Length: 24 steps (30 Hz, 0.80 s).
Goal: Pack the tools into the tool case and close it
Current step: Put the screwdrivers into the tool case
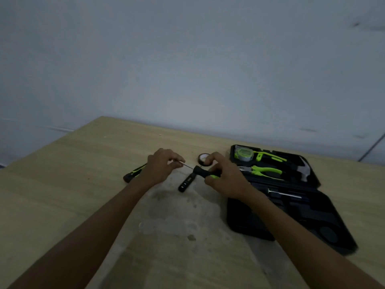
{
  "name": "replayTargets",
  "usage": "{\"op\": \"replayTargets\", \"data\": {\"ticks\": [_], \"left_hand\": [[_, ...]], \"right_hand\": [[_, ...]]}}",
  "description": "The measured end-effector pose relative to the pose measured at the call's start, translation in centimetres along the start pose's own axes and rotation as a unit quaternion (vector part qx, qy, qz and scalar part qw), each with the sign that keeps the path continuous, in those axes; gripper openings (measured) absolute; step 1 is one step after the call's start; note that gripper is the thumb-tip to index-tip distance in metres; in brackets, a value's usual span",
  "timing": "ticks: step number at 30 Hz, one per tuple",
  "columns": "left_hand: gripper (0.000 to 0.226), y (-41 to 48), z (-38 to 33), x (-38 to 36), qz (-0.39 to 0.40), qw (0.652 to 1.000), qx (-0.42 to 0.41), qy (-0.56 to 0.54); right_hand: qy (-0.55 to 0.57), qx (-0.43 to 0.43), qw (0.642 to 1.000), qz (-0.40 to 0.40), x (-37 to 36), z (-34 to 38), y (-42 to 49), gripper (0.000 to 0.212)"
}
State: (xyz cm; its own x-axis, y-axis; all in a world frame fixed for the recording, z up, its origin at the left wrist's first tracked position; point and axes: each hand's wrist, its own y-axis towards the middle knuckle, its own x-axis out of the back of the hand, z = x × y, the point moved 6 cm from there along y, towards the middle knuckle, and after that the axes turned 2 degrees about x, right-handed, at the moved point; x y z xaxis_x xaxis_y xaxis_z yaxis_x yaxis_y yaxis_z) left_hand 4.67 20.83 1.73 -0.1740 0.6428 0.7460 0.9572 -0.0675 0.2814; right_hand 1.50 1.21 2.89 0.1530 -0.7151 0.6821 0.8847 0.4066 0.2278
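Note:
A black tool case lies open on the table at the right. In its far half sit a green tape measure, green-handled pliers, a hammer and a green knife. A thin metal shaft lies in the near half. My right hand grips the black and green handle of a screwdriver. My left hand pinches the thin metal shaft at its tip.
On the wooden table a black and green handled tool lies behind my left wrist. A small black tool lies below the screwdriver. A roll of black tape sits behind my right hand. A grey wall rises behind the table.

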Motion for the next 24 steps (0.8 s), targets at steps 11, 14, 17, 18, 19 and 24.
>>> {"op": "replayTargets", "data": {"ticks": [11, 14, 17, 18, 19, 24], "left_hand": [[0.024, -2.8, -10.0, -7.8, 0.18, 0.98, -0.056, -0.062], [0.033, -2.6, -11.3, -8.7, 0.164, 0.983, -0.07, -0.05], [0.032, -2.0, -12.0, -8.0, 0.096, 0.99, -0.075, -0.069], [0.03, -2.0, -12.3, -8.0, 0.086, 0.991, -0.074, -0.073], [0.027, -1.9, -12.8, -8.3, 0.085, 0.991, -0.077, -0.075], [0.022, -2.1, -15.3, -10.0, 0.096, 0.987, -0.111, -0.071]], "right_hand": [[0.003, -0.085, 0.996, -0.02, 9.9, -7.1, -8.0, 0.016], [-0.028, -0.094, 0.994, -0.038, 12.8, -8.3, -10.1, 0.02], [-0.059, -0.111, 0.991, -0.049, 15.3, -10.2, -11.6, 0.019], [-0.063, -0.112, 0.991, -0.047, 15.8, -10.7, -11.9, 0.02], [-0.064, -0.116, 0.99, -0.051, 16.3, -11.0, -12.3, 0.02], [-0.025, -0.111, 0.99, -0.085, 16.8, -11.7, -12.7, 0.023]]}}
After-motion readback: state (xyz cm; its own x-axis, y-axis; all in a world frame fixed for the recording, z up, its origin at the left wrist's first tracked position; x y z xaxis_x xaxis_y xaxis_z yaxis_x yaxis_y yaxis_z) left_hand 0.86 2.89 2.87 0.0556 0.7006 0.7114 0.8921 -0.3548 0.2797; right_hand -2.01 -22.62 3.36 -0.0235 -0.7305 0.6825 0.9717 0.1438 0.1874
